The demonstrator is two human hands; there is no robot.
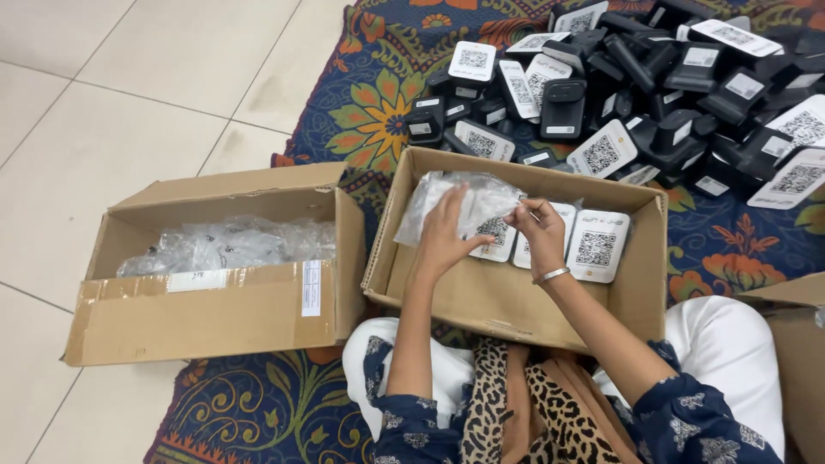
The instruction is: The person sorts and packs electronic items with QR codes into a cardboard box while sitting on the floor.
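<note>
I am watching both hands working inside the open cardboard box (481,296) on the patterned rug (361,120). The left hand (443,236) is lying flat-fingered against a clear plastic bag (455,202), pressing it toward the box's far left corner, with the fingers loosely curled rather than clamped. The right hand (541,232) (silver bangle (553,275) on the wrist) is pinching the bag's edge between fingertips, just above a row of white square-coded devices (593,245) standing on edge in the box. Left of it, a second cardboard box (215,301) is holding more clear bags (228,243). Beyond the box, a heap of black and white devices (653,94) is lying on the rug.
</note>
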